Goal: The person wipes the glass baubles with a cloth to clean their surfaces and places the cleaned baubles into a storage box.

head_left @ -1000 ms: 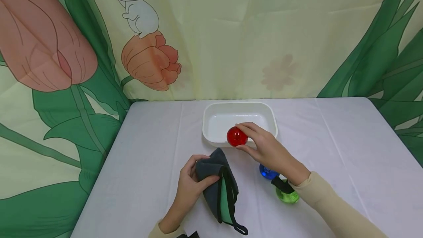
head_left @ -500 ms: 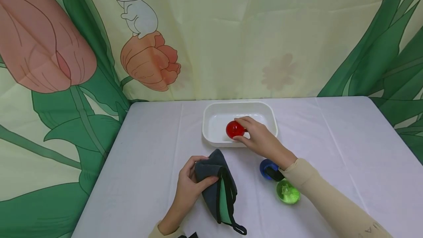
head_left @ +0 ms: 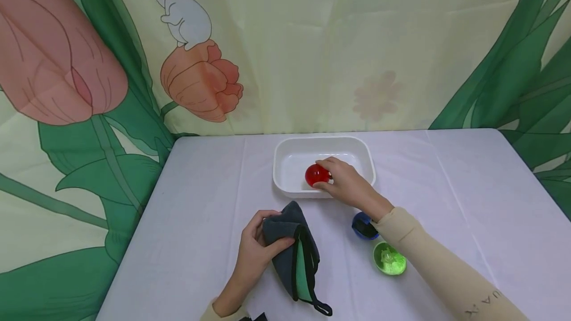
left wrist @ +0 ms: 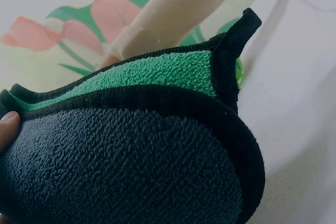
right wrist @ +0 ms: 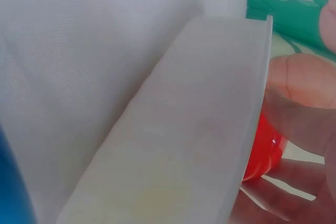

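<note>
Currently: left hand, right hand both holding

Left grip pinches one folded grey-green cloth. Farther: one green round object, one blue round object on table. Right grip: one red ball within one white tray.

Worktop is lying open between cloth and blue ball; tray is barring the far end.
</note>
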The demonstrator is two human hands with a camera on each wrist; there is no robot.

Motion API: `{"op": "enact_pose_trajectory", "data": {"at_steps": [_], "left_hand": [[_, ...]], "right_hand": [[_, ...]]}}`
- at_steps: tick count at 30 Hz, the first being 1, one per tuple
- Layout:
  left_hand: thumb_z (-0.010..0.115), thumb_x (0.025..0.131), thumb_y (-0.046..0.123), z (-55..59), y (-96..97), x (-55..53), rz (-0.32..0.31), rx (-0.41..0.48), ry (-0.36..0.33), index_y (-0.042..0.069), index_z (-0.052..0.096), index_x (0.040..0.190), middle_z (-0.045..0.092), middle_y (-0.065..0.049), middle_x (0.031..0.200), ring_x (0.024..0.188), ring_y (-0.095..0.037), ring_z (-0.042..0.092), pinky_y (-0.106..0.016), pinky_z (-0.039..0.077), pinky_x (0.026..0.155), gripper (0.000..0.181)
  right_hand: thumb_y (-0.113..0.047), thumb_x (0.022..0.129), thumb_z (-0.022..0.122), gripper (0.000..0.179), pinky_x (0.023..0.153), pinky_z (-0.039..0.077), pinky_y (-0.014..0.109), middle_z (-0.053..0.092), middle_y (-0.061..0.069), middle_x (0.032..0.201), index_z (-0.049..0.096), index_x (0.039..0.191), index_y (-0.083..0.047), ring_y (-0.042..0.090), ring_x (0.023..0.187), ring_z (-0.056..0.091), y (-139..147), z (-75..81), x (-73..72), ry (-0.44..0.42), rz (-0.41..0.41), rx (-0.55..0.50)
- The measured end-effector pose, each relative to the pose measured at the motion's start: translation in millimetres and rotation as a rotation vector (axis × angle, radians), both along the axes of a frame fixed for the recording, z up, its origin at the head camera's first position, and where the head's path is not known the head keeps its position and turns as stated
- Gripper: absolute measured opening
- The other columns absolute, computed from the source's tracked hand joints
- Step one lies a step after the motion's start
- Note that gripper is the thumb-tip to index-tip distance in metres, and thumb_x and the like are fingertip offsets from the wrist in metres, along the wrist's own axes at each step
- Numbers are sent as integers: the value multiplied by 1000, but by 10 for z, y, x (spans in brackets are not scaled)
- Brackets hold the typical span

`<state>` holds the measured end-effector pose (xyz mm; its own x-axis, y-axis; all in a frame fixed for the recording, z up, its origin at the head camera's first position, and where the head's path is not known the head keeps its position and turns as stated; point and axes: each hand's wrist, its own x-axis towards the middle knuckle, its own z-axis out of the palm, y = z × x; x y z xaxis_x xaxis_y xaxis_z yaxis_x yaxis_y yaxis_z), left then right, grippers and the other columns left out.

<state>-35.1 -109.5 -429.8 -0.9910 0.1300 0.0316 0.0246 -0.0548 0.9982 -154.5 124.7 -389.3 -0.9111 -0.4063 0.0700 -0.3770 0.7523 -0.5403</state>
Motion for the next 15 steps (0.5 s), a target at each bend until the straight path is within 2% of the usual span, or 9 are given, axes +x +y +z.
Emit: {"op": "enact_pose_trajectory", "data": {"at_steps": [15], "left_hand": [[82, 76, 0, -29, 26, -6, -16, -8, 1, 11, 58, 122, 66, -13, 122, 110, -22, 66, -27, 56, 92, 53]], "right_hand": [[-23, 87, 78, 56, 87, 57, 43, 65, 20, 118, 58, 130, 7, 33, 104, 62, 14, -84, -113, -102, -6, 17]]}}
